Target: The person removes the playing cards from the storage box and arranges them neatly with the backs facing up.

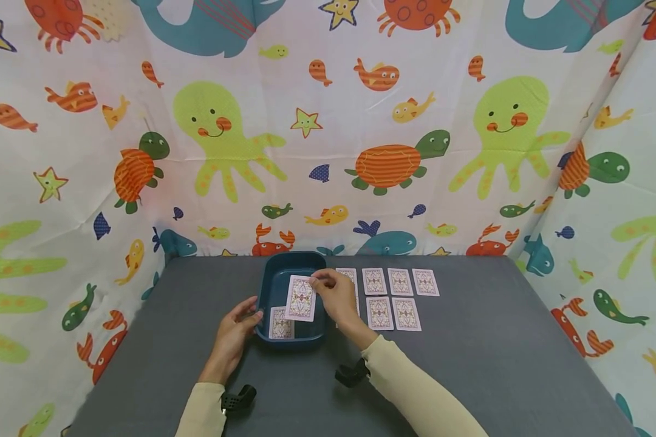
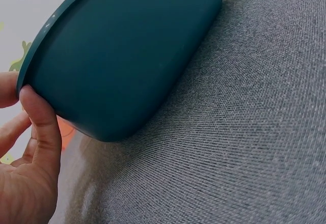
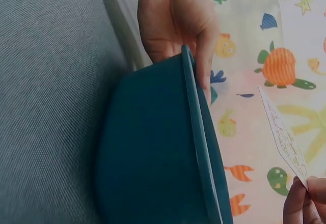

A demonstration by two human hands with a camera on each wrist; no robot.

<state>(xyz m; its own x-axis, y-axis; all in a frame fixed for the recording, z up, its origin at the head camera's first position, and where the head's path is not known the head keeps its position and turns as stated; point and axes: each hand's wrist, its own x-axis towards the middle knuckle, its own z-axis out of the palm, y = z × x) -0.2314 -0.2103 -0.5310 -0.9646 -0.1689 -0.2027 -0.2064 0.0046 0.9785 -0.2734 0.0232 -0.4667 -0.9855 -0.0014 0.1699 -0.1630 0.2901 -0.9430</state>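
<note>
Looking down from the head view, the right hand (image 1: 336,295) pinches a patterned paper playing card (image 1: 300,298) above the dark teal plastic tray (image 1: 266,285), hiding part of one card in the rows lying beside it; the left hand (image 1: 235,334) touches the tray's rim. Left wrist view: thumb against the tray wall, other fingers cut off. Right wrist view: only fingertips (image 3: 300,203) pinch the card's corner.

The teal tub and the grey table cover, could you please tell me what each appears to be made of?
The teal tub looks like moulded plastic: smooth walls, rounded corners, a soft matte sheen. The grey table cover looks like woven fabric: fine ribbed weave, no shine. What lies beneath it cannot be seen.
</note>
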